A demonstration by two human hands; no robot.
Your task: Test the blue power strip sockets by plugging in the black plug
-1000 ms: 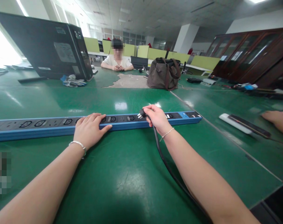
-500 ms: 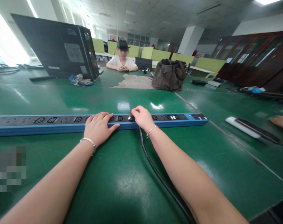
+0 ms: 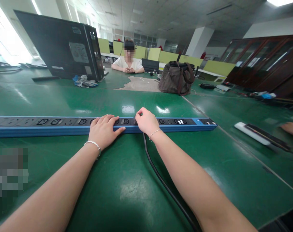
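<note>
A long blue power strip [image 3: 64,132] with a black socket face lies across the green table. My left hand [image 3: 104,131] rests on top of it, fingers spread over the sockets and thumb along the near edge. Right of it, my right hand [image 3: 146,121] pinches a black plug [image 3: 135,120] against the strip's face. My fingers hide most of the plug, so how deep it sits cannot be seen. From under the right hand a thick black cable [image 3: 157,172] runs down toward me beside my forearm.
Farther back stand a large black computer case [image 3: 56,48], gloves [image 3: 84,81] and a brown bag [image 3: 176,77]. A person [image 3: 129,62] sits across the table. At right lies a white and black bar [image 3: 252,132], with another person's hand [image 3: 292,128] beside it.
The plug, visible at my right fingertips before, is now mostly covered as that hand has tilted and sunk slightly against the strip. My left hand stays on the strip.
</note>
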